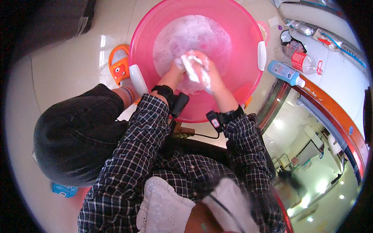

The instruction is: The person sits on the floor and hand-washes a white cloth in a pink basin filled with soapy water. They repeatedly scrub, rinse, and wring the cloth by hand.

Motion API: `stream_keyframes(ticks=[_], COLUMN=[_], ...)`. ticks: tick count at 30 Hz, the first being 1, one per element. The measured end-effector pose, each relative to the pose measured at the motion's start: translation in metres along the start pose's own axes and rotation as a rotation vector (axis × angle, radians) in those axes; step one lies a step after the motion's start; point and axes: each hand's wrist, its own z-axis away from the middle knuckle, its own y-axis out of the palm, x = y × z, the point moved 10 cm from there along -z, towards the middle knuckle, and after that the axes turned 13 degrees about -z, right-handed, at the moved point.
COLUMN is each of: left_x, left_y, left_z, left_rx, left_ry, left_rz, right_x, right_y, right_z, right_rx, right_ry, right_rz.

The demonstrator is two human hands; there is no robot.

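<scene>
A large pink plastic basin (242,26) with white handles stands on the floor before me, holding foamy, soapy water (192,32). Over its middle my two hands meet, wet and covered in suds. A small white cloth (191,70) is bunched between them. My left hand (178,67) grips it from the left, its fingers partly hidden by the cloth and foam. From the right my right hand (207,65) closes on the same cloth, with folds showing between its fingers. Each wrist wears a black strap with a small device.
An orange slipper (119,65) is on my foot left of the basin. At right, a blue bottle (284,72) with a white cap lies near a clear plastic bottle (303,61) with a red label. Below them is a wood-framed reflective panel (306,169). A blue packet (64,190) lies lower left.
</scene>
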Motion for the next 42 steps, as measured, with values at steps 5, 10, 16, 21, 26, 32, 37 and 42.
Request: stream_keyframes(ticks=[5, 10, 16, 21, 26, 32, 37, 42], left_x=[-0.015, -0.070, -0.069, -0.079, -0.073, -0.077, -0.032, -0.043], left_y=[0.040, 0.075, 0.075, 0.010, -0.023, -0.013, 0.024, 0.067], left_z=[0.029, 0.065, 0.062, 0.058, 0.055, 0.060, 0.036, 0.040], left_rx=[0.181, -0.078, -0.160, -0.494, -0.600, -0.615, -0.108, 0.285], left_ry=[0.210, 0.732, 0.542, 0.385, 0.232, 0.266, -0.060, -0.002], left_rz=[-1.009, -1.109, -1.202, -1.085, -1.224, -1.139, -0.096, -0.027], right_x=[0.027, 0.035, 0.024, 0.021, -0.022, 0.012, -0.039, 0.012], right_y=[0.032, -0.009, -0.091, -0.149, -0.104, -0.133, -0.060, 0.014], right_z=[0.017, 0.012, -0.023, -0.025, -0.015, 0.004, -0.014, 0.030], right_rx=[-0.046, -0.214, -0.226, -0.635, -0.257, -0.828, -0.332, -0.238], right_ry=[-0.144, -0.125, -0.081, -0.178, -0.007, -0.131, -0.139, -0.312], right_rz=[0.711, 0.874, 0.969, 1.047, 1.360, 1.258, 0.716, 0.811])
